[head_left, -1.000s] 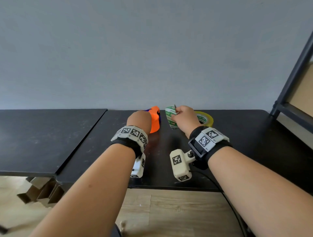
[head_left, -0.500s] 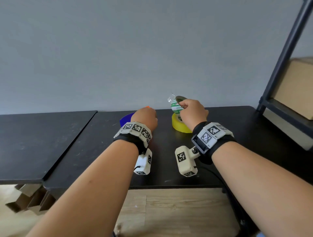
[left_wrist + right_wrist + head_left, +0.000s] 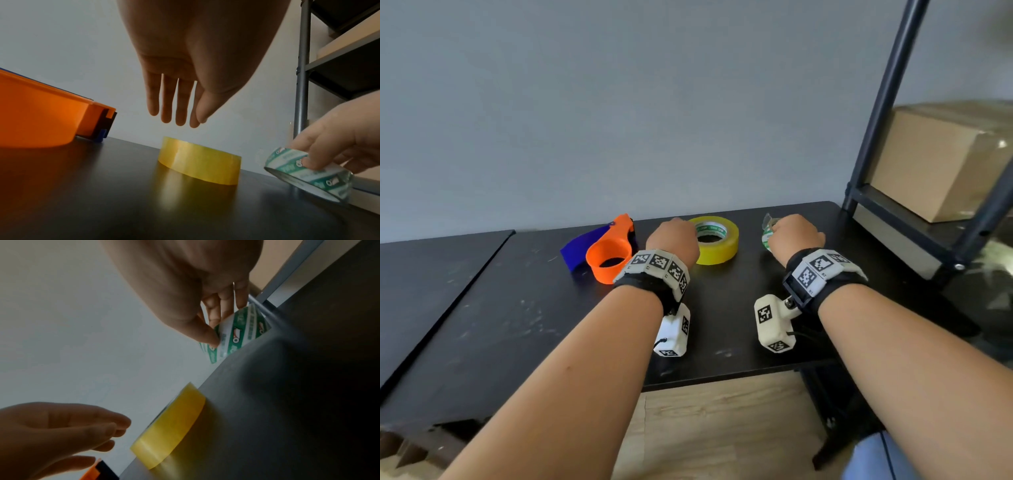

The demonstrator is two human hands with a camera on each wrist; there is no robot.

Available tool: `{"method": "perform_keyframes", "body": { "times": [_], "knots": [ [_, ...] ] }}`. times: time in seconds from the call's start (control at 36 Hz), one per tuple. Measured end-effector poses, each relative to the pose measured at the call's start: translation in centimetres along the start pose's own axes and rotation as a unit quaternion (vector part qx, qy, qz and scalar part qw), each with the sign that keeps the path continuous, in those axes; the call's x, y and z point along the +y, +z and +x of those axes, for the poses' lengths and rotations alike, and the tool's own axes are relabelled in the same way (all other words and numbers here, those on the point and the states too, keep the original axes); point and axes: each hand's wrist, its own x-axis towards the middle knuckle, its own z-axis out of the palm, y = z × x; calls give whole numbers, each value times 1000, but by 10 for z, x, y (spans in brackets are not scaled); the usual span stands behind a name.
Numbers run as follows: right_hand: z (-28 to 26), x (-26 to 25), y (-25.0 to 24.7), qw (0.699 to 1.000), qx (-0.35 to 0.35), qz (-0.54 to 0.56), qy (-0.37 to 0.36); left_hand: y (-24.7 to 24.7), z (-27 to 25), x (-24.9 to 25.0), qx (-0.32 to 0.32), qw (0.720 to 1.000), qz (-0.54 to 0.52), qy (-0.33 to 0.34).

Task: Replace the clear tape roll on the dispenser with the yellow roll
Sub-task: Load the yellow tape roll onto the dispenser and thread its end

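Observation:
The yellow tape roll (image 3: pixel 717 240) (image 3: pixel 199 164) (image 3: pixel 170 426) lies flat on the black table (image 3: pixel 517 308). My left hand (image 3: pixel 674 241) (image 3: pixel 176 104) hovers just above and to the left of it, fingers straight and holding nothing. My right hand (image 3: pixel 792 234) (image 3: pixel 216 321) grips the clear roll with the green-and-white core (image 3: pixel 767 233) (image 3: pixel 308 175) (image 3: pixel 238 334), tilted with its lower edge at or just above the table, right of the yellow roll. The orange dispenser (image 3: pixel 611 255) (image 3: pixel 41 116) with a blue handle lies on its side at the left, its hub bare.
A dark metal shelf frame (image 3: pixel 876 113) stands at the table's right end and carries a cardboard box (image 3: pixel 941 164). A second black table (image 3: pixel 421 291) adjoins on the left. Wood floor shows below the front edge.
My right hand carried the clear roll from above the yellow roll to its right and lowered it. My left hand left the dispenser and moved over to the yellow roll.

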Motion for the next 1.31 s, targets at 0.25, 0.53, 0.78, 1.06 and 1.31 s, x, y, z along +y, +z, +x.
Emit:
{"method": "perform_keyframes", "body": {
  "times": [0.25,0.53,0.78,1.06,1.31],
  "knots": [
    [4,0,8,1000,-1,-23,-12,7,11,0,8,1000,8,5],
    [-10,-35,11,977,-47,81,-192,3,7,-22,3,998,-30,-46],
    [-18,-61,40,962,-170,-15,-212,-6,2,-38,-27,992,-70,-97],
    [-19,-61,44,967,-111,-14,-231,2,6,-42,-46,980,-159,-111],
    [-14,-74,40,959,-128,158,-196,12,25,-43,-21,946,-295,-135]
  ]
}}
